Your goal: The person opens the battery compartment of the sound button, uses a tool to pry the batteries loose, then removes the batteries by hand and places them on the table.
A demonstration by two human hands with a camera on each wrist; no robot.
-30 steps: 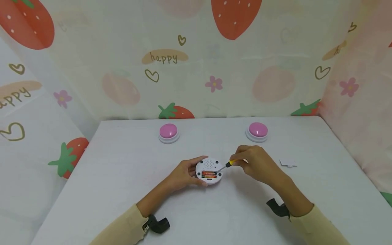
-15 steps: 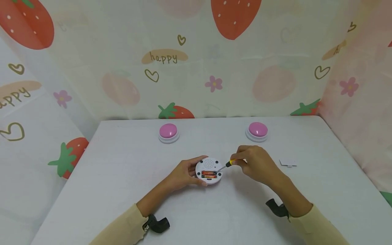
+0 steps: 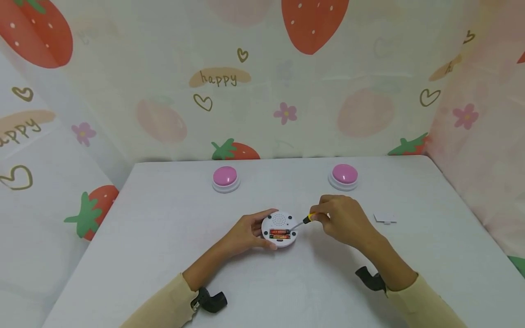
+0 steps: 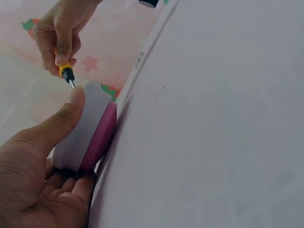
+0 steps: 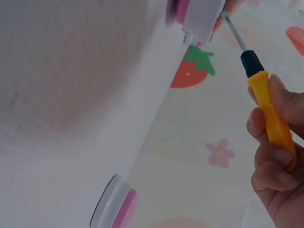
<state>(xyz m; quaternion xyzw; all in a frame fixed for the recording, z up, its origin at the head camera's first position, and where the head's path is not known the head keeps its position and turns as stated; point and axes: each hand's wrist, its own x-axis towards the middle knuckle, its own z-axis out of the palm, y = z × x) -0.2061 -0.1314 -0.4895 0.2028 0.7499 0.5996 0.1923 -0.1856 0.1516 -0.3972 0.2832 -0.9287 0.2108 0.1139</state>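
My left hand (image 3: 245,234) grips a round white push button (image 3: 280,220) by its left edge, thumb along the near side. Its underside faces up, showing speaker holes and an uncovered battery compartment with two orange-red batteries (image 3: 280,233) in it. In the left wrist view the pink dome (image 4: 103,135) points down toward the table. My right hand (image 3: 342,220) pinches a yellow screwdriver (image 5: 275,116) with a black collar. Its metal shaft (image 5: 234,33) slants down left, the tip at the right end of the battery compartment.
Two more pink-domed push buttons, a left one (image 3: 225,176) and a right one (image 3: 344,175), stand dome up toward the back of the white table (image 3: 172,205). A small white battery cover (image 3: 385,218) lies right of my right hand. Printed fabric (image 3: 311,95) hangs behind the table.
Almost nothing differs. Both hands keep their hold, and the screwdriver tip stays at the compartment's right end. The whole head view has shifted very slightly.
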